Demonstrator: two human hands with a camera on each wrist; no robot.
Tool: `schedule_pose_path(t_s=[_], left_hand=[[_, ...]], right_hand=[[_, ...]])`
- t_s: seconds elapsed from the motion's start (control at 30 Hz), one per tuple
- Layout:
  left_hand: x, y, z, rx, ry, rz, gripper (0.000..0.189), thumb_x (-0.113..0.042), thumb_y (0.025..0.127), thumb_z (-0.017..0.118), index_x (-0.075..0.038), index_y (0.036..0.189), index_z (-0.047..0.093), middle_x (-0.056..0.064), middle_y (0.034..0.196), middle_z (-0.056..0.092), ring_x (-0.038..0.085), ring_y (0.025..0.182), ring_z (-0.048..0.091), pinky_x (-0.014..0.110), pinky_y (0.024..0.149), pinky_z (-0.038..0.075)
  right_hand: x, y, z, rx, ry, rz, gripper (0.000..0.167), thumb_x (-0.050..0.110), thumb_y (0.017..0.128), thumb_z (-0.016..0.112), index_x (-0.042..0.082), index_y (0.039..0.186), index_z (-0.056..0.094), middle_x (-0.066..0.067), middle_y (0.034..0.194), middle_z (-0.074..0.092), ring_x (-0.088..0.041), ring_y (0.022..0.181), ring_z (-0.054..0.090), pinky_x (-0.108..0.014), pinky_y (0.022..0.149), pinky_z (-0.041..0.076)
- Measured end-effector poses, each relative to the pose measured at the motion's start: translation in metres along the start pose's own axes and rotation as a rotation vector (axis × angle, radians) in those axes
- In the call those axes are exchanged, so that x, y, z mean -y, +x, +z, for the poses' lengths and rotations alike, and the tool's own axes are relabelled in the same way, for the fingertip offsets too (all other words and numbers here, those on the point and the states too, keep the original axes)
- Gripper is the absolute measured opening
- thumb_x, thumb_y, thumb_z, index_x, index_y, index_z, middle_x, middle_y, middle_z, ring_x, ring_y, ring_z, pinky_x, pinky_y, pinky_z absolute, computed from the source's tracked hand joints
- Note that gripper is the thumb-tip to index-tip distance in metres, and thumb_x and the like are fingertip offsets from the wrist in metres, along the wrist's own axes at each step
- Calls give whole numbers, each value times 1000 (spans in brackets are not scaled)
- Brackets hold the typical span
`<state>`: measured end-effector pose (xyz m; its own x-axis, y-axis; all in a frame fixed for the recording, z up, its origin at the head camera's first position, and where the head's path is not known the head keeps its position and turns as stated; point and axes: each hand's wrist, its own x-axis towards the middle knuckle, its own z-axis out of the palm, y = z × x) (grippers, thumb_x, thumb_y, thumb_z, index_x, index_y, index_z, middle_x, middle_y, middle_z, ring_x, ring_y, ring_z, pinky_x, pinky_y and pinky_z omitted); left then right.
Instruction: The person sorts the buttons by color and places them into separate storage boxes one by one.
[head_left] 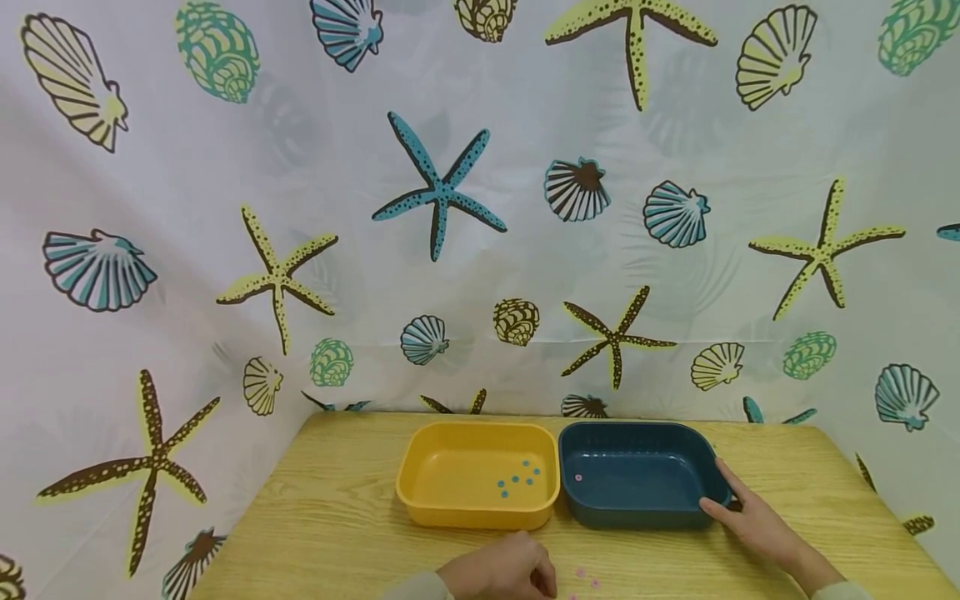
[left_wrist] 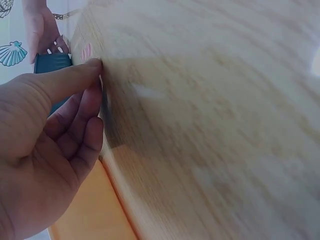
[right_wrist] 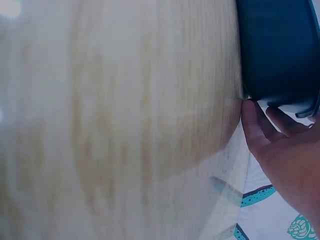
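Three pink discs [head_left: 596,582] lie loose on the wooden table [head_left: 337,500], just right of the left hand [head_left: 502,568], on the near side of both trays; the lowest is cut by the frame edge. We judge this the relation that counts: discs right beside the left fingertips, navy tray [head_left: 626,521] beyond and to their right, its long axis running left to right. The discs look round, with no long axis we can make out. Left hand is clearly the nearer. Its fingers are curled, thumb meeting a finger; we cannot tell whether a disc sits between them.

Right hand [head_left: 761,525] grips the navy tray at its right end.

Head view alone gives us the tray floors: six blue discs [head_left: 515,479] in the yellow tray [head_left: 472,518], one pink disc [head_left: 578,477] in the navy. Left wrist view shows that thumb contact, with pink just past it. Right wrist view shows fingertips at the navy tray's base, which the head view hides.
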<state>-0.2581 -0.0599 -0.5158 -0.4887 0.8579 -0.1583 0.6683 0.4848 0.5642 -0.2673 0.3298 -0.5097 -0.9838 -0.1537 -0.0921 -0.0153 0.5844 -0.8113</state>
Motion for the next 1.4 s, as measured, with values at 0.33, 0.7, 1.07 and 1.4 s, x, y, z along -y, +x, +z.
schedule_pose_path(t_s=[0.33, 0.7, 1.07, 1.4], left_hand=[[-15, -3, -5, -27, 78, -15, 6, -19, 87, 70, -18, 85, 75, -21, 73, 60, -8, 65, 52, 10, 60, 45], [-17, -3, -6, -21, 103, -19, 5, -14, 84, 72, -18, 82, 74, -20, 71, 58, -6, 63, 49, 11, 59, 43], [-16, -3, -3, -32, 111, 14, 13, -11, 82, 71, -19, 74, 66, -18, 66, 54, -5, 60, 46, 11, 57, 42], [-18, -7, -9, -70, 5, -51, 13, -7, 84, 67, -18, 77, 63, -16, 68, 53, -3, 61, 46, 14, 58, 43]], right_hand=[[-3, 2, 0, 0, 2, 6, 85, 35, 96, 55, 3, 151, -1, -34, 150, 0, -51, 130, 27, -54, 101, 33], [-2, 3, -1, 0, -9, 4, 87, 38, 95, 56, 4, 151, -2, -34, 150, -1, -51, 130, 26, -55, 101, 32], [-5, 4, -1, 2, -33, -7, 86, 36, 96, 55, 2, 151, -2, -36, 149, 1, -51, 129, 29, -53, 99, 35], [-4, 2, 0, 1, -23, 8, 86, 36, 96, 55, 3, 151, -1, -34, 150, 0, -51, 131, 24, -56, 102, 30]])
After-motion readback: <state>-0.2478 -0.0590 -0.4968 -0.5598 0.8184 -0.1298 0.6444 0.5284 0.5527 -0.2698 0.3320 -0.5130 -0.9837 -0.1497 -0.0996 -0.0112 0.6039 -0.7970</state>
